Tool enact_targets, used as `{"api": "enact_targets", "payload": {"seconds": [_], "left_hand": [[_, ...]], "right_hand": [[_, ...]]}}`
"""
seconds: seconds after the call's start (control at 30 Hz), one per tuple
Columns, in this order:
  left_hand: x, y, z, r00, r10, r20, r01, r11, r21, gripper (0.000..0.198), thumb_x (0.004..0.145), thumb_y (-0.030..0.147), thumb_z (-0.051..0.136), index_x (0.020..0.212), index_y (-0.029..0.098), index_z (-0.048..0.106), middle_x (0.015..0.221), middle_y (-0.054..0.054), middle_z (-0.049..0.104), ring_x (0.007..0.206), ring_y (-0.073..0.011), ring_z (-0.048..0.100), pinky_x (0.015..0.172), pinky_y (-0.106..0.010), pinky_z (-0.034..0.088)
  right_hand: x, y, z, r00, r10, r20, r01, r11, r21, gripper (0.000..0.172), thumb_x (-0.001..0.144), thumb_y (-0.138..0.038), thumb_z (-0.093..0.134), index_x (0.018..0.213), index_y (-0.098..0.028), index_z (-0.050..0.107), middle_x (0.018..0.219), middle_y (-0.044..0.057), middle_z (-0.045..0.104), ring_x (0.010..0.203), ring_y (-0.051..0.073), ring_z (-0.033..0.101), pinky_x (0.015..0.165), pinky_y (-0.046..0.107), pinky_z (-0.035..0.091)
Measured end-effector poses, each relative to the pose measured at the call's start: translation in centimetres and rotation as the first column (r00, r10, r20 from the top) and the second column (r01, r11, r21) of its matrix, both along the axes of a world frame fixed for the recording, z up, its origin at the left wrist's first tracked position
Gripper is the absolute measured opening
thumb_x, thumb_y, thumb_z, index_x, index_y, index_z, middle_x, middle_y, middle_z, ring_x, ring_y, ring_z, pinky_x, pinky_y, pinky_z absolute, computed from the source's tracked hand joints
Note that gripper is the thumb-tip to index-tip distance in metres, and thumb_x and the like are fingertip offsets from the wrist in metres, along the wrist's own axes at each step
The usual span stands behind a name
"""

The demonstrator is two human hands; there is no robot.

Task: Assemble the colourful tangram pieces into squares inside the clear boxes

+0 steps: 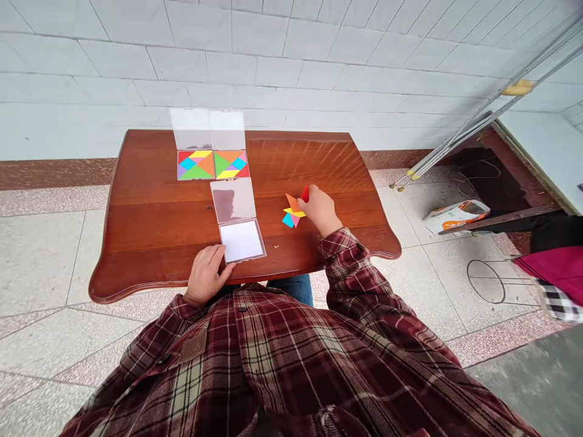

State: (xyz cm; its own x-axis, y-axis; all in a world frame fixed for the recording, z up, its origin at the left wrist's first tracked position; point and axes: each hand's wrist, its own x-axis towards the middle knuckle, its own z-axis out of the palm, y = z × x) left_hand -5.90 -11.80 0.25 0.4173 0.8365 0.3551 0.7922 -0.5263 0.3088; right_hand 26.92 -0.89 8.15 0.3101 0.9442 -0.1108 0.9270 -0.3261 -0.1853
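Note:
An open tangram box with a white, bare-looking tray lies near the table's front edge, its clear lid folded back. My left hand holds its near left corner, thumb along the front edge and fingers by the left side. To the right, my right hand pinches over a loose pile of tangram pieces. A red tangram piece shows at its fingertips. Beneath and beside them lie an orange piece, a yellow piece, a blue piece and a pink piece. Any others are hidden by the hand.
Two filled tangram boxes stand side by side at the back left, lids leaning open toward the tiled wall. The brown wooden table has curved edges. On the right are crutches, a plastic bag and a wire-frame stool.

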Motion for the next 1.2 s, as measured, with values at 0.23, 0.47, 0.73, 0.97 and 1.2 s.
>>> {"api": "enact_targets", "payload": {"seconds": [0.23, 0.47, 0.73, 0.97, 1.2], "left_hand": [[0.6, -0.3, 0.6, 0.999, 0.028, 0.043, -0.023, 0.993, -0.119, 0.048, 0.090, 0.047, 0.050, 0.123, 0.012, 0.056, 0.120, -0.015, 0.065, 0.113, -0.0277, 0.058, 0.102, -0.043, 0.043], [0.9, -0.7, 0.4, 0.998, 0.056, 0.043, -0.052, 0.994, -0.099, 0.049, 0.090, 0.047, 0.050, 0.124, 0.012, 0.054, 0.118, -0.015, 0.064, 0.109, -0.0277, 0.058, 0.098, -0.043, 0.045], [1.2, -1.0, 0.3, 0.996, 0.028, 0.082, -0.018, 0.992, -0.123, 0.045, 0.091, 0.044, 0.049, 0.125, 0.015, 0.051, 0.116, -0.012, 0.064, 0.110, -0.0252, 0.056, 0.100, -0.043, 0.045], [0.8, -0.8, 0.3, 0.996, -0.012, 0.086, 0.022, 0.993, -0.113, 0.047, 0.090, 0.039, 0.050, 0.128, 0.012, 0.050, 0.119, -0.013, 0.063, 0.110, -0.0254, 0.056, 0.101, -0.041, 0.044], [0.7, -0.4, 1.3, 0.994, -0.004, 0.112, 0.020, 0.989, -0.144, 0.047, 0.086, 0.033, 0.051, 0.129, 0.011, 0.050, 0.117, -0.013, 0.062, 0.109, -0.0260, 0.055, 0.099, -0.041, 0.044]], "right_hand": [[-8.7, -4.8, 0.8, 0.842, 0.483, -0.240, -0.490, 0.871, 0.037, 0.041, 0.089, -0.035, 0.055, 0.124, -0.015, 0.052, 0.106, 0.009, 0.070, 0.091, 0.021, 0.065, 0.080, 0.031, 0.047], [-15.0, -7.3, -0.6, 0.729, 0.683, -0.043, -0.679, 0.714, -0.174, 0.038, 0.093, -0.037, 0.051, 0.121, -0.012, 0.053, 0.112, 0.016, 0.065, 0.101, 0.026, 0.064, 0.081, 0.033, 0.048], [-15.8, -7.8, -1.0, 0.696, 0.716, -0.053, -0.704, 0.665, -0.251, 0.035, 0.094, -0.036, 0.049, 0.121, -0.014, 0.054, 0.118, 0.014, 0.060, 0.099, 0.024, 0.065, 0.078, 0.031, 0.048], [-15.2, -7.6, -1.4, 0.713, 0.690, -0.123, -0.698, 0.682, -0.220, 0.033, 0.096, -0.028, 0.044, 0.123, -0.015, 0.056, 0.115, 0.012, 0.062, 0.100, 0.023, 0.064, 0.080, 0.031, 0.047], [-14.5, -7.5, -1.5, 0.716, 0.670, -0.196, -0.697, 0.699, -0.160, 0.032, 0.095, -0.022, 0.045, 0.123, -0.015, 0.058, 0.117, 0.013, 0.062, 0.104, 0.024, 0.060, 0.086, 0.031, 0.045]]}}
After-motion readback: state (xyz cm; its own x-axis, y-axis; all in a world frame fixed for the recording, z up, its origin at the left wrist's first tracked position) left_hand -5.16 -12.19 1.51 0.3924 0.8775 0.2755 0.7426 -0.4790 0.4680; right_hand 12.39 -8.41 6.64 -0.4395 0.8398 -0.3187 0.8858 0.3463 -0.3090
